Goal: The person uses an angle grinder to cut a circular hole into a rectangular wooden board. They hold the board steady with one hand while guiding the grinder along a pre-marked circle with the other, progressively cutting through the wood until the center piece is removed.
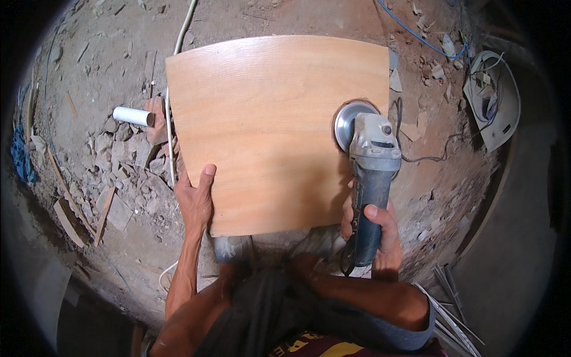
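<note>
A light wooden panel (267,119) with a curved far edge lies in front of me, over my lower legs. Its near left edge is gripped by my left hand (197,199), thumb on top and fingers out of sight underneath. My right hand (380,229) is wrapped round the dark body of an angle grinder (375,160) with a grey head. The grinder's round disc (346,128) rests on or just above the panel near its right edge; I cannot tell whether it is spinning. A brownish rim shows around the disc.
Broken stones (128,152) and a white pipe piece (132,116) lie on the dirt floor at left, near wood strips (104,214). A pale hose (171,137) runs behind the panel. The dark cord (428,159) trails right towards a white plastic piece (492,101).
</note>
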Action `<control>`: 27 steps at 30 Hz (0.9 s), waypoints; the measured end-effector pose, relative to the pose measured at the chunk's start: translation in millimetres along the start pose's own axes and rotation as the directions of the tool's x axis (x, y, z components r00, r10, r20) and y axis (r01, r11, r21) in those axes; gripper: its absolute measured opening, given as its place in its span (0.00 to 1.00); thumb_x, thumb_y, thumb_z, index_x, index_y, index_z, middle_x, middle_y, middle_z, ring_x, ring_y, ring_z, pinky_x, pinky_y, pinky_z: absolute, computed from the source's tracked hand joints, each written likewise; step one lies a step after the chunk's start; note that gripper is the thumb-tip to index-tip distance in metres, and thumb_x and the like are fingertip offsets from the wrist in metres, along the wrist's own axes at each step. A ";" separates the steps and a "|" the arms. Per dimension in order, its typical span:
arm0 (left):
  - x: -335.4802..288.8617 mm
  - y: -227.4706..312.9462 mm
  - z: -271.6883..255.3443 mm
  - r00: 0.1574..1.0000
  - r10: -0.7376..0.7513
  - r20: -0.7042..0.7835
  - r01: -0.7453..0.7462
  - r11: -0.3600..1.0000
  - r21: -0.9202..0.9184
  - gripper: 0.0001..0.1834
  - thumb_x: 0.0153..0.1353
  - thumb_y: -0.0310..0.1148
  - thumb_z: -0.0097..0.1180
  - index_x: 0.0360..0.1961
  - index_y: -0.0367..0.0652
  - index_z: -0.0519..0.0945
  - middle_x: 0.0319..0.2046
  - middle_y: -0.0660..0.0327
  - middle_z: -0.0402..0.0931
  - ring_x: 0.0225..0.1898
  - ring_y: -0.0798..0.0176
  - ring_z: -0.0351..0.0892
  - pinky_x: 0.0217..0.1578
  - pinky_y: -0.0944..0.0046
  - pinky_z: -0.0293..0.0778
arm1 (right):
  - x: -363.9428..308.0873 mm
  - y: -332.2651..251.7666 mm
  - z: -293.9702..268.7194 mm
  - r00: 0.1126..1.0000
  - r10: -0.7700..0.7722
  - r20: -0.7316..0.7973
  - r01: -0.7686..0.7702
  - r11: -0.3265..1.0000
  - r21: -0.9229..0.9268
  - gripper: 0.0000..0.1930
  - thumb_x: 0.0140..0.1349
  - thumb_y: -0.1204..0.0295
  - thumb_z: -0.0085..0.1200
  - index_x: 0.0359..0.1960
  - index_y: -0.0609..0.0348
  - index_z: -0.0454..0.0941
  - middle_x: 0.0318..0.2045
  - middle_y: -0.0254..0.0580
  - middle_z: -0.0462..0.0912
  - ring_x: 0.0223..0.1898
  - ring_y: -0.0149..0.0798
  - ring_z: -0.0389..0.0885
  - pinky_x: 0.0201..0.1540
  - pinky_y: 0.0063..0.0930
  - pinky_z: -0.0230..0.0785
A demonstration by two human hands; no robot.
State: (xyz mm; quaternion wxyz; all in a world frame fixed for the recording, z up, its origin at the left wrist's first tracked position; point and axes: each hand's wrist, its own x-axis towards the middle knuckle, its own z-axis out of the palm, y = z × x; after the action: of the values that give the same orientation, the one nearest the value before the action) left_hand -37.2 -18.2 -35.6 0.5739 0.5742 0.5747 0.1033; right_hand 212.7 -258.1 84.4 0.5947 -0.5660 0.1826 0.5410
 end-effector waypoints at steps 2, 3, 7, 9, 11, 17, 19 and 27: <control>-0.3 1.2 -0.9 1.000 -0.007 0.005 0.007 1.000 0.007 0.34 0.76 0.51 0.69 0.64 0.27 0.83 0.52 0.49 0.90 0.53 0.59 0.85 0.58 0.57 0.79 | 0.9 0.7 -0.5 1.000 -0.007 0.008 0.007 1.000 0.001 0.38 0.58 0.59 0.72 0.66 0.67 0.71 0.32 0.49 0.83 0.26 0.42 0.84 0.28 0.35 0.77; -0.5 2.1 -1.8 1.000 -0.005 -0.002 0.005 1.000 0.015 0.34 0.76 0.50 0.69 0.64 0.26 0.83 0.52 0.49 0.90 0.53 0.59 0.86 0.58 0.56 0.80 | 1.5 1.1 -0.8 1.000 -0.008 0.017 0.008 1.000 0.003 0.38 0.58 0.59 0.72 0.66 0.66 0.71 0.32 0.49 0.83 0.26 0.42 0.84 0.28 0.35 0.77; -0.3 3.0 1.9 1.000 0.006 -0.002 -0.006 1.000 -0.013 0.34 0.76 0.50 0.70 0.63 0.25 0.83 0.52 0.48 0.90 0.52 0.59 0.87 0.58 0.56 0.80 | 2.0 2.1 -1.7 1.000 -0.014 0.021 0.014 1.000 0.008 0.38 0.58 0.59 0.72 0.66 0.66 0.71 0.32 0.50 0.82 0.26 0.42 0.84 0.28 0.35 0.77; -1.2 2.7 0.5 1.000 -0.002 0.002 0.002 1.000 -0.014 0.33 0.76 0.50 0.70 0.63 0.26 0.83 0.52 0.48 0.90 0.52 0.59 0.87 0.57 0.56 0.80 | 2.4 3.3 -1.6 1.000 -0.008 0.023 0.007 1.000 0.005 0.39 0.59 0.58 0.72 0.68 0.66 0.69 0.31 0.50 0.82 0.23 0.43 0.83 0.26 0.36 0.78; -1.7 3.5 0.3 1.000 -0.004 0.009 0.004 1.000 -0.018 0.33 0.77 0.49 0.69 0.64 0.26 0.83 0.52 0.49 0.90 0.53 0.59 0.86 0.58 0.56 0.80 | 2.3 3.3 -0.9 1.000 -0.002 0.022 0.002 1.000 0.000 0.40 0.60 0.58 0.72 0.69 0.66 0.68 0.31 0.50 0.81 0.21 0.43 0.83 0.24 0.37 0.78; -3.2 6.6 0.5 1.000 -0.014 0.007 0.014 0.999 -0.031 0.32 0.77 0.48 0.68 0.64 0.26 0.82 0.53 0.50 0.90 0.53 0.60 0.85 0.59 0.57 0.79 | 0.7 5.4 0.7 1.000 -0.014 0.006 0.014 1.000 0.000 0.40 0.59 0.58 0.72 0.68 0.65 0.68 0.30 0.49 0.81 0.21 0.42 0.81 0.23 0.37 0.76; -2.4 6.3 1.5 1.000 -0.009 -0.011 0.009 0.999 -0.048 0.31 0.76 0.47 0.70 0.63 0.26 0.84 0.52 0.50 0.91 0.52 0.59 0.86 0.57 0.57 0.80 | -0.8 5.2 -0.1 1.000 -0.006 -0.002 0.006 1.000 -0.008 0.40 0.59 0.58 0.72 0.68 0.65 0.68 0.30 0.49 0.81 0.20 0.42 0.81 0.24 0.37 0.76; -0.6 2.7 0.2 1.000 -0.008 0.003 0.008 1.000 -0.002 0.30 0.76 0.47 0.70 0.62 0.26 0.84 0.51 0.49 0.91 0.52 0.60 0.86 0.57 0.58 0.80 | -1.9 2.3 -3.1 1.000 0.015 0.001 -0.015 1.000 0.019 0.38 0.59 0.60 0.72 0.67 0.66 0.70 0.33 0.49 0.83 0.26 0.42 0.85 0.27 0.36 0.79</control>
State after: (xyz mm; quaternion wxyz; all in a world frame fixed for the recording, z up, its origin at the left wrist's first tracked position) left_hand -35.8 -17.9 -33.2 0.5757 0.5713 0.5763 0.1006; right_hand 211.3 -262.1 83.9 0.5960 -0.5586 0.1919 0.5440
